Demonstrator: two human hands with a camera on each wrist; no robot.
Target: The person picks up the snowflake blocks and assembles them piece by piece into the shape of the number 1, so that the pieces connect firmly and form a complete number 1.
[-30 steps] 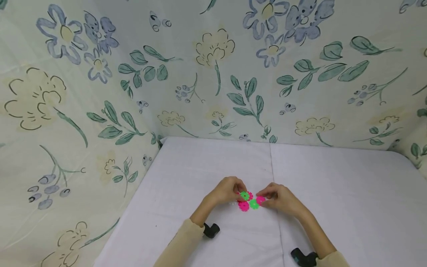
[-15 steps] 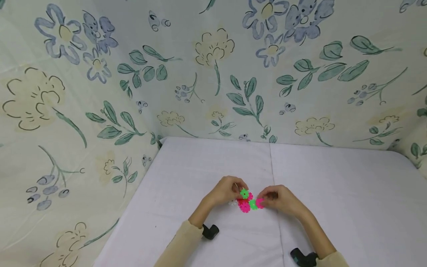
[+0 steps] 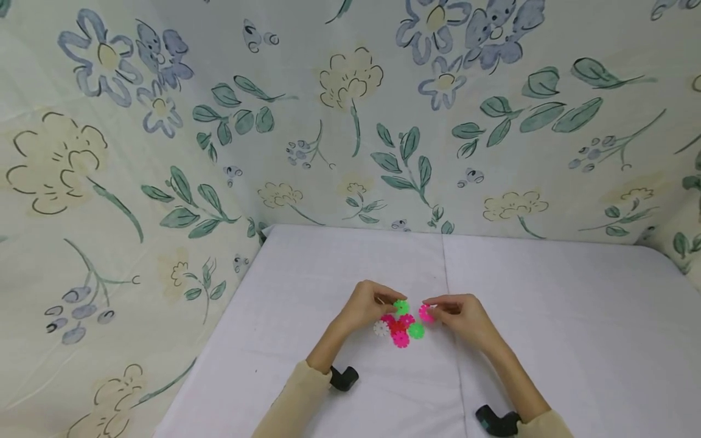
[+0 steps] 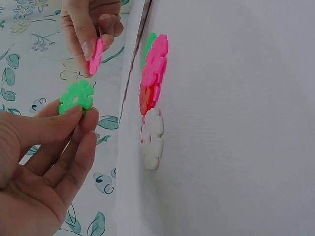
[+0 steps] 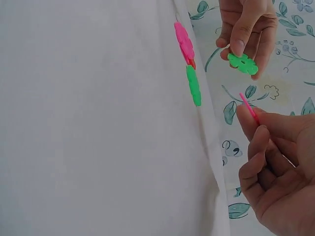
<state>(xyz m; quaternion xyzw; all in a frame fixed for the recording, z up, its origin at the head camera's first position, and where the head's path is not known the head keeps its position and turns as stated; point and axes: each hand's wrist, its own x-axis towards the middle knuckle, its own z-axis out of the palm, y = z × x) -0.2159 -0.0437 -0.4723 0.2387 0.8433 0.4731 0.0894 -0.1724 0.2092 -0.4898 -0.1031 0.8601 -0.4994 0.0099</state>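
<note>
My left hand (image 3: pixel 366 304) pinches a green snowflake building disc (image 3: pixel 402 306), notched round its rim, between thumb and fingertips. Opposite it, the right hand (image 3: pixel 465 313) holds a pink snowflake disc (image 3: pixel 425 314) by its edge; the right wrist view shows that disc edge-on. A small gap separates the two held discs, and both are raised off the table. Below them lies a cluster of more discs: a red disc (image 3: pixel 397 329) in the middle, several pink discs (image 3: pixel 401 340) around it, a white disc (image 4: pixel 153 140) at the left and a green disc (image 3: pixel 417 331) at the right.
A white cloth covers the table (image 3: pixel 526 292), with a crease running down it. Behind and to the left hangs a floral curtain (image 3: pixel 306 140). Black wrist devices (image 3: pixel 344 378) sit by both forearms.
Both hands have moved up and away from the cluster, each keeping its disc. The white disc and more of the red and pink ones now show, and the held discs stand farther from those on the table.
</note>
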